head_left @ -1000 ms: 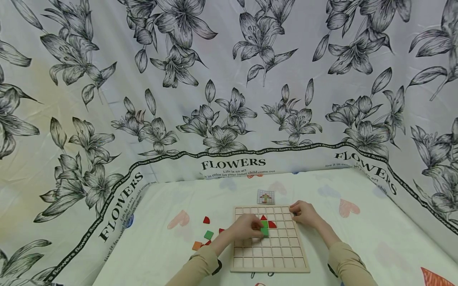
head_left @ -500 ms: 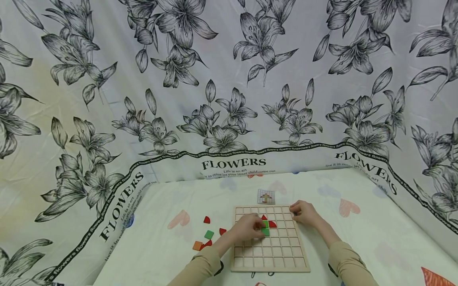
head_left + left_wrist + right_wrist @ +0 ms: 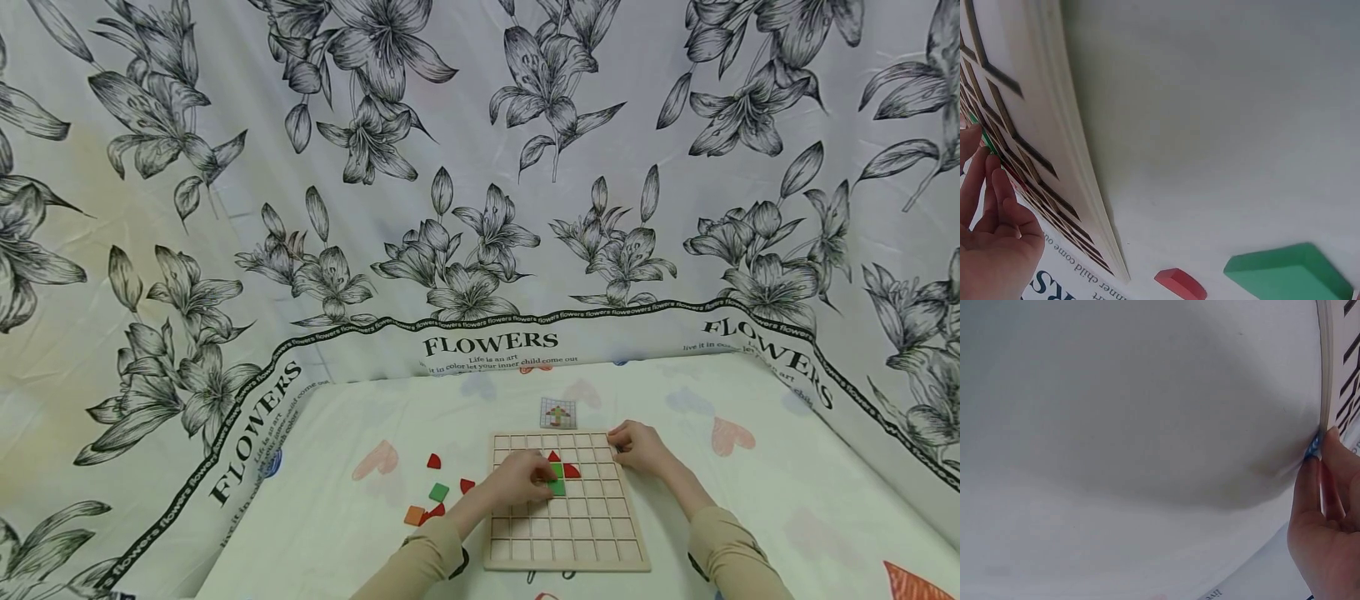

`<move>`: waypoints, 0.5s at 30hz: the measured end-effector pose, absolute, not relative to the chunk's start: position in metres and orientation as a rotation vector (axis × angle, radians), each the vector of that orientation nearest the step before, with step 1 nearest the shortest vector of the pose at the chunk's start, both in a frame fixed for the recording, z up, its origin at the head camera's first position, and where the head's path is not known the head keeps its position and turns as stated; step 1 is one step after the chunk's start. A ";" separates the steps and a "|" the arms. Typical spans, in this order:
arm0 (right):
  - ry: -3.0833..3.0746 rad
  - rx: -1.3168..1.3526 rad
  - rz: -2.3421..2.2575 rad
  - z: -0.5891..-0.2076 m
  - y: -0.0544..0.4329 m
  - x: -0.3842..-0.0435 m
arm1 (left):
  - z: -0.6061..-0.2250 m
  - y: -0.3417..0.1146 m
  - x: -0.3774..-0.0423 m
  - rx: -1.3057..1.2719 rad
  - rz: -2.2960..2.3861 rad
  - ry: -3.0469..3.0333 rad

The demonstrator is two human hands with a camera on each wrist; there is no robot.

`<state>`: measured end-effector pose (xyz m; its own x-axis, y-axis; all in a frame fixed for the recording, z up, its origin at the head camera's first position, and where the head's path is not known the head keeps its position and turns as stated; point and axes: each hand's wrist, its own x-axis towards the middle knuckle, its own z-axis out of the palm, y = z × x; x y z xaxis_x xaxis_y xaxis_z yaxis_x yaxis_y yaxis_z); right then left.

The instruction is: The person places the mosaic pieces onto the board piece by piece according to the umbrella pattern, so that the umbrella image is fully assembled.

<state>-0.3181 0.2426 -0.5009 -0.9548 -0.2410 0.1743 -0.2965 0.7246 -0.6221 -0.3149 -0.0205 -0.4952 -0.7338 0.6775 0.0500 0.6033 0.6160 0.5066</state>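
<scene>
Head view, board: the pale wooden grid board (image 3: 541,550) lay on the white heart-printed cloth (image 3: 480,425).
Head view, left hand: the left hand (image 3: 517,477) reached in over the board's left half, thumb and fingers pinching at one of two flat green square tiles (image 3: 558,488) set in it; which one, I could not tell.
Head view, red pieces: a pointed red tile (image 3: 554,457) and a red quarter-circle tile (image 3: 572,472) sat in the board beside the green pair.
Head view, right hand: the right hand (image 3: 645,448) held the board's far right corner.
Head view, card: a small printed square card (image 3: 558,413) lay just beyond the board.
Head view, loose tiles: red, green and orange tiles (image 3: 439,492) lay left of the board.
Left wrist view, fingertips: they met at green inside the board.
Right wrist view, thumb: it pressed the board's edge, fingers just beside it.
</scene>
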 end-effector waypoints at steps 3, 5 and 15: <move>-2.836 0.455 1.038 -0.501 0.243 -0.318 | -0.494 -0.021 -0.314 1.070 0.766 2.690; -2.832 0.465 1.034 -0.501 0.243 -0.318 | -0.493 -0.020 -0.314 1.066 0.773 2.686; -2.834 0.438 1.037 -0.502 0.243 -0.319 | -0.494 -0.022 -0.312 1.079 0.795 2.681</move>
<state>-0.3192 0.2426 -0.5016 -0.9547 -0.2348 0.1829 -0.2974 0.7280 -0.6178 -0.3122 -0.0218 -0.4943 -0.7318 0.6788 0.0608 0.6022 0.6024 0.5239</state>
